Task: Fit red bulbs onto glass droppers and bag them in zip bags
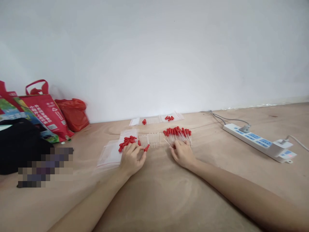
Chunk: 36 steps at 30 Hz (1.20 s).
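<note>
My left hand (132,158) pinches a red rubber dropper bulb (146,148) between thumb and finger. Beneath and beyond its fingers, a pile of loose red bulbs (129,139) lies on clear zip bags (109,154). To its right is a row of bare clear dropper tubes (154,139). My right hand (182,154) is closed, with a thin clear tube (166,141) poking out past its fingertips to the left. Just beyond it lies a bunch of droppers with red bulbs fitted (177,131), partly hidden by the fingers.
Near the wall, more bags hold tubes (154,120) and red bulbs (169,118). A white power strip (256,141) with plugs and cables lies at right. Red shopping bags (48,116) and a black cloth item (21,145) sit at left, beside a blurred-out object (44,169).
</note>
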{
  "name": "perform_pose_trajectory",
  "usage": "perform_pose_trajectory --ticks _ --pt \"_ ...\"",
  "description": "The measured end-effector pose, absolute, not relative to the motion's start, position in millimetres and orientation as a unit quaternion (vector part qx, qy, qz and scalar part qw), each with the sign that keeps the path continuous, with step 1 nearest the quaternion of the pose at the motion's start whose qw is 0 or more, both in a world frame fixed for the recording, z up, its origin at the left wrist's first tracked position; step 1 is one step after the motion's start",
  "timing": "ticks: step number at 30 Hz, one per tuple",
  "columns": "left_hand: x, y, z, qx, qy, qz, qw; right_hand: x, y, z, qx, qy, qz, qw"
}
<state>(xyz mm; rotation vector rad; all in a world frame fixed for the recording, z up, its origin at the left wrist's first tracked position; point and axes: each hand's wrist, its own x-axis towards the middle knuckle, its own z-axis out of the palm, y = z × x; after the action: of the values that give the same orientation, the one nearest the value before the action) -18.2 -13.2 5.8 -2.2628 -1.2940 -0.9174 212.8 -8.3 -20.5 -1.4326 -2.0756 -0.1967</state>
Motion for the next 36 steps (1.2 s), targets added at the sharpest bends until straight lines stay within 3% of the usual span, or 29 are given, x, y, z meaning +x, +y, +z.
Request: perform_pose_trajectory --ticks 5,10,36 --pt "-5 -28 6 -0.859 -0.427 -0.275 0.067 250 -19 -29 -0.487 -0.797 -0.031 0.357" --pt "1 -25 6 -0.854 -0.446 -0.267 0.019 250 -19 -27 -0.483 -0.793 -0.003 0.371" --pt "14 -35 4 -0.863 -0.370 -0.305 -0.157 231 -35 -14 -0.340 -0.889 0.007 0.306"
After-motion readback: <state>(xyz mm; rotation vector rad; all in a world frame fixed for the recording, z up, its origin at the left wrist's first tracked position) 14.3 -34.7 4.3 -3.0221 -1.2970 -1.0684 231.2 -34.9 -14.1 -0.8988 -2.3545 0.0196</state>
